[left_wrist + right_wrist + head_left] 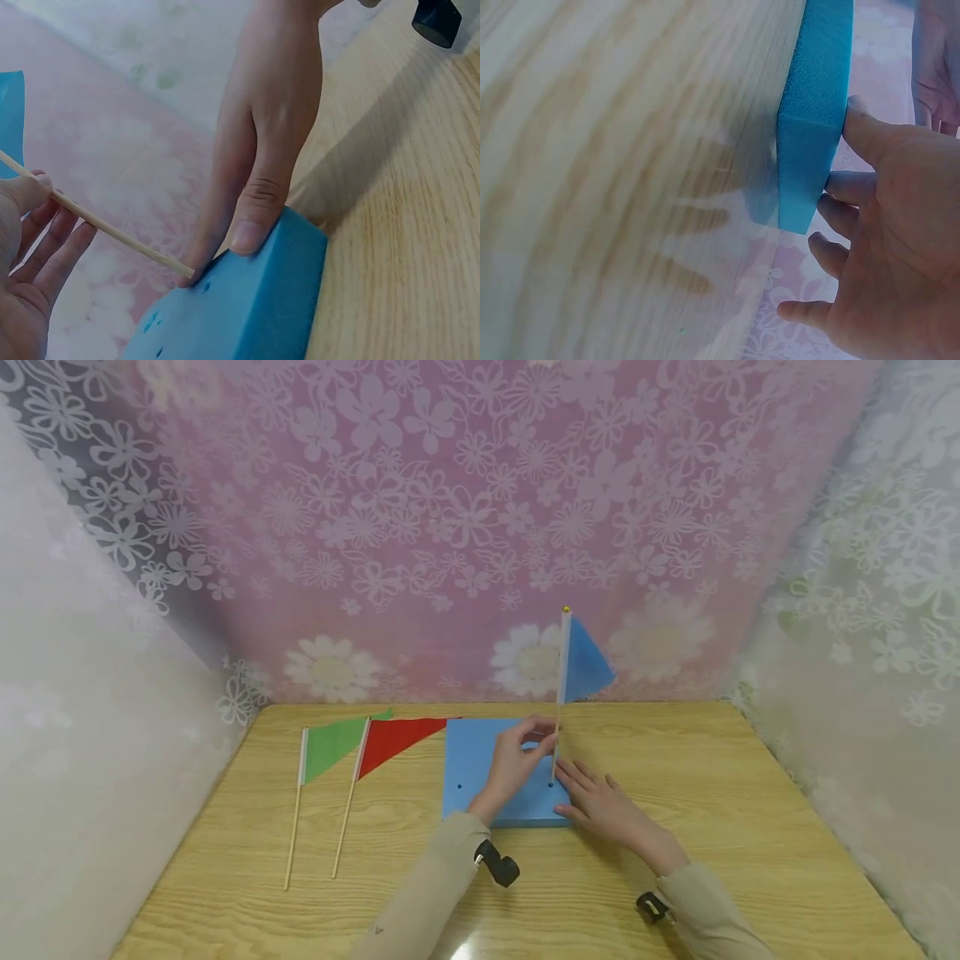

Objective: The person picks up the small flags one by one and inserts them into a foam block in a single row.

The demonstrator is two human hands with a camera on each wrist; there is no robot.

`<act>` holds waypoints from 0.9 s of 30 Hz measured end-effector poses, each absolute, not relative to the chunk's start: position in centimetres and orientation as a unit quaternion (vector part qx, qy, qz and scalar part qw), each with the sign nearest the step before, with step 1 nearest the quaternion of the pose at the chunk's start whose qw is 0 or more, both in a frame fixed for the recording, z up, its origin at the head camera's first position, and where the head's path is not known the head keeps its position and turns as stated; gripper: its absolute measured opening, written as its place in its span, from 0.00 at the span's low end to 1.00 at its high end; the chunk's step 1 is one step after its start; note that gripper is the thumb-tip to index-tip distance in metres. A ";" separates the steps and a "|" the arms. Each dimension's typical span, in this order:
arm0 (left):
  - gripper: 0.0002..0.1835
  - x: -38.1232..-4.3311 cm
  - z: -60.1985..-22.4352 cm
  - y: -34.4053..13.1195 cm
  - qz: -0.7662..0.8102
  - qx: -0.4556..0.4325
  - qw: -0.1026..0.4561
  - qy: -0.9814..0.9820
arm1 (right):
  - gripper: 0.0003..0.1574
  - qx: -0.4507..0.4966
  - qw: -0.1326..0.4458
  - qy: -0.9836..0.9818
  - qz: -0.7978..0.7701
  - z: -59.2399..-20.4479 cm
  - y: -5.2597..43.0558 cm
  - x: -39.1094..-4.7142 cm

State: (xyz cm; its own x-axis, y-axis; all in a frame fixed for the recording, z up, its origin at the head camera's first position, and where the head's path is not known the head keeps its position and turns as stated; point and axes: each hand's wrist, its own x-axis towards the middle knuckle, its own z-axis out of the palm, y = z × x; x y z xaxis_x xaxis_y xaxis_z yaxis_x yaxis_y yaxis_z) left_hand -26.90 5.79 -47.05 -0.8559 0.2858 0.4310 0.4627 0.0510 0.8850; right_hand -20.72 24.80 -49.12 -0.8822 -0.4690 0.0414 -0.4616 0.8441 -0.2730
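Observation:
My left hand (517, 760) pinches the thin wooden stick of a blue triangular flag (587, 662) between thumb and fingers. The flag stands nearly upright over a blue foam block (487, 752) lying on the table. In the left wrist view, the stick's bare lower end (180, 268) is just above the block's top, close to a small hole (208, 287). With fingers extended, my right hand (607, 806) rests on the block's right edge. In the right wrist view, its thumb and fingertips touch the foam block (810, 142).
Left of the block, a red flag (390, 743) and a green flag (330, 750) lie on the wooden table (225, 860). Another hole (459, 787) shows in the block's left part. Flowered cloth (450, 527) hangs behind and at both sides.

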 end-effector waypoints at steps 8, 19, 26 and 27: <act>0.11 -26.7 -48.1 5.7 -0.636 -0.257 0.074 -0.724 | 0.42 -0.244 0.004 0.962 -0.126 -49.2 24.5 -20.4; 0.10 -26.3 -49.0 5.6 -0.617 -0.251 0.081 -0.741 | 0.42 -0.237 -0.002 0.964 -0.118 -49.1 24.5 -20.2; 0.09 -26.2 -49.6 5.6 -0.609 -0.237 0.073 -0.753 | 0.42 -0.232 -0.001 0.965 -0.123 -49.3 24.6 -20.3; 0.09 -26.3 -49.6 5.6 -0.609 -0.235 0.071 -0.755 | 0.42 -0.233 -0.002 0.965 -0.123 -49.3 24.6 -20.3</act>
